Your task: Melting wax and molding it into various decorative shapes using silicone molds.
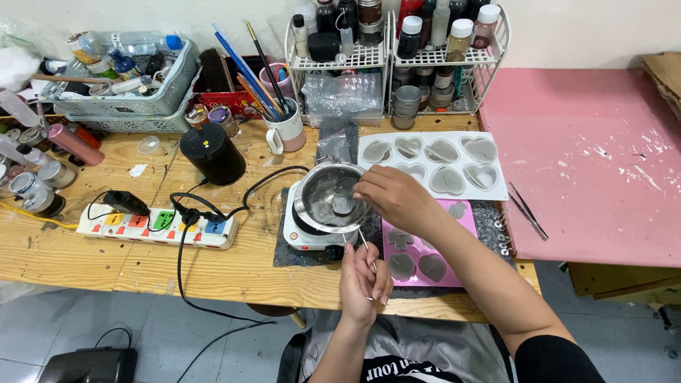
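The right hand (pixel 394 198) reaches forward and to the left on a bare, outstretched forearm, palm down, its fingertips (pixel 358 190) drawn together in a pinch — the wrist slightly bent. The left hand (pixel 363 280) sits lower and nearer the body, its forearm rising almost straight up from the bottom edge, fingers curled loosely inward in a light grip. Both hands lie close together — the right just above the left.

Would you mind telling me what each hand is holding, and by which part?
The left hand grips the pan's thin metal handle near its end. The right hand pinches the top of a small cup inside the pan.
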